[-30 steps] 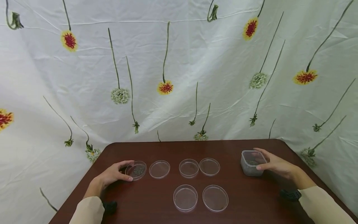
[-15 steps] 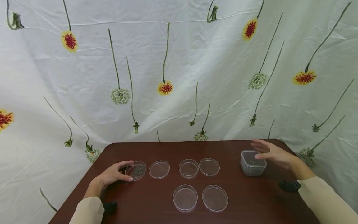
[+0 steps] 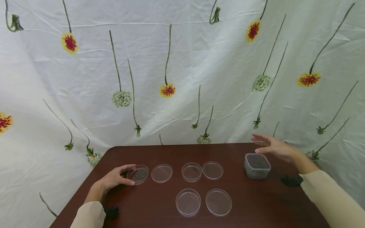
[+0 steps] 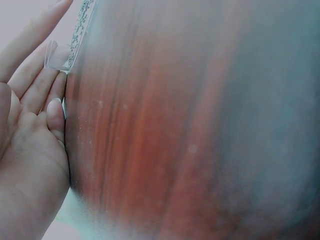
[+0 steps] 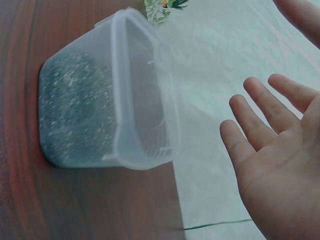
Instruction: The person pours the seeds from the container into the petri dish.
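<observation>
My left hand [image 3: 112, 178] grips a clear petri dish [image 3: 140, 167] at the table's left, thumb at its near side and fingers at its far side. Small dark bits lie inside that dish. In the left wrist view, fingers [image 4: 37, 82] appear around the dish wall [image 4: 57, 56]. Over on the right, my right hand [image 3: 275, 148] hovers above and behind a square translucent plastic tub [image 3: 257, 174], not touching it. Fine dark grey-green material partly fills the tub [image 5: 146, 100]. The right wrist view has the hand [image 5: 282, 150] with spread, extended fingers, apart from the tub rim.
A dish piece [image 3: 162, 173] lies just right of the held dish. Two more, a dish [image 3: 191, 172] and another round piece [image 3: 212, 170], sit side by side mid-table. Nearer stand two others [image 3: 188, 202]. A flowered white cloth [image 3: 182, 63] hangs behind the brown table [image 3: 142, 209].
My right hand has let go of the tub and risen up, back and slightly left. The tub stays on the table. My left hand stays at its petri dish.
</observation>
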The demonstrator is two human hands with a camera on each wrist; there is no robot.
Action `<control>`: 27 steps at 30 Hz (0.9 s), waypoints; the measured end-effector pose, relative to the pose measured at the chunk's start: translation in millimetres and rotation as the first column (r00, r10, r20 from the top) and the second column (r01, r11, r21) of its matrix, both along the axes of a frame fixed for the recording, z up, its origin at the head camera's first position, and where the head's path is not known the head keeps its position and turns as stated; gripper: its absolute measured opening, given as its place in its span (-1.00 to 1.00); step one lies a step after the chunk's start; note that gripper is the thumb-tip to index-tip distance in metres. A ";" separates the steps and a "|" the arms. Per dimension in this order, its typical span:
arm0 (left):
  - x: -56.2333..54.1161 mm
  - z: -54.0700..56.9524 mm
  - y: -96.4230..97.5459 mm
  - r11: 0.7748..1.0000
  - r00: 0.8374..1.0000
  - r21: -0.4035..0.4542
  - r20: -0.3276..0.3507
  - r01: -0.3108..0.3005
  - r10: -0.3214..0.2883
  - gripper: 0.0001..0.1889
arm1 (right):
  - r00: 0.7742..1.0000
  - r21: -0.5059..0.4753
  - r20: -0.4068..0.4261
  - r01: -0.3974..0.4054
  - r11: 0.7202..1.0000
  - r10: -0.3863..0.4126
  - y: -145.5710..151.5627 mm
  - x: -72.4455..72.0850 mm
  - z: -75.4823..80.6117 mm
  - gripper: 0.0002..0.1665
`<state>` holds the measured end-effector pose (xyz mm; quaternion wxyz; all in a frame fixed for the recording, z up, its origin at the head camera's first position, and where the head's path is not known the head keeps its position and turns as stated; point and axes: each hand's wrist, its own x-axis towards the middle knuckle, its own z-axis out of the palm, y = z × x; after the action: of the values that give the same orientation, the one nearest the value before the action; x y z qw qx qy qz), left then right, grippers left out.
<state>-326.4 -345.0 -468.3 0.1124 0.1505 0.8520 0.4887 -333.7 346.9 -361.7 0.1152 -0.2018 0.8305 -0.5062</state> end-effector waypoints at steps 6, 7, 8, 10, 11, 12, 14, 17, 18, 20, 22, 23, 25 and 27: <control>0.7 0.1 -0.4 1.000 1.000 0.003 0.009 -0.002 0.002 -0.14 | 1.000 -0.027 -0.001 -0.009 1.000 0.009 -13.1 -5.0 10.9 0.10; 1.0 0.1 -0.3 1.000 1.000 0.003 0.010 -0.003 0.002 -0.14 | 1.000 -0.025 -0.002 -0.016 1.000 0.016 -15.8 -4.9 12.9 0.10; 1.3 0.1 -0.2 1.000 1.000 0.003 0.010 -0.003 0.003 -0.14 | 1.000 -0.024 -0.001 -0.021 0.999 0.021 -18.6 -4.7 14.7 0.10; 2.2 0.1 0.3 1.000 1.000 0.003 0.012 -0.004 0.004 -0.15 | 0.999 -0.022 0.006 -0.033 0.999 0.033 -23.9 -4.3 17.7 0.10; 2.6 0.1 0.4 1.000 1.000 0.003 0.013 -0.004 0.004 -0.15 | 0.999 -0.024 0.010 -0.038 0.999 0.038 -26.6 -4.4 18.8 0.09; 2.9 0.0 0.6 1.000 1.000 0.002 0.011 -0.005 0.005 -0.15 | 0.999 -0.023 0.013 -0.042 0.999 0.042 -29.4 -4.7 19.7 0.09; 3.2 -0.4 0.6 1.000 1.000 0.001 0.010 -0.006 0.006 -0.15 | 0.999 -0.019 0.017 -0.046 0.999 0.046 -34.7 -6.5 20.8 0.09; 2.3 -1.2 0.4 1.000 1.000 -0.003 0.006 -0.003 0.003 -0.15 | 0.999 -0.006 0.015 -0.051 0.999 0.051 -42.3 -10.9 22.6 0.09; 1.9 -1.3 0.2 1.000 1.000 -0.007 0.004 0.000 0.000 -0.14 | 0.999 0.003 0.010 -0.053 0.999 0.053 -44.8 -12.6 23.2 0.09; 1.0 -1.2 0.2 1.000 1.000 -0.013 0.006 -0.004 0.004 -0.15 | 0.998 0.010 0.001 -0.065 0.998 0.065 -49.6 -15.7 24.7 0.09; 0.1 -0.7 0.1 1.000 1.000 -0.019 0.007 -0.007 0.007 -0.15 | 0.997 0.016 -0.007 -0.076 0.997 0.076 -54.8 -18.1 26.1 0.08; -0.2 -0.4 0.2 1.000 1.000 -0.021 0.008 -0.012 0.012 -0.15 | 0.996 0.011 -0.005 -0.084 0.996 0.084 -57.3 -19.0 26.9 0.08; -0.4 0.2 0.5 1.000 1.000 -0.024 0.008 -0.017 0.017 -0.15 | 0.995 0.004 -0.005 -0.102 0.995 0.102 -62.6 -20.6 28.2 0.07; -0.2 0.8 1.0 1.000 1.000 -0.024 0.001 -0.008 0.008 -0.14 | 0.993 -0.001 -0.002 -0.118 0.993 0.118 -68.3 -22.0 29.2 0.06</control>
<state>-326.7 -344.1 -467.5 0.1127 0.1452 0.8584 0.4790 -355.7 278.6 -332.5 0.1440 -0.2512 0.8171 -0.4985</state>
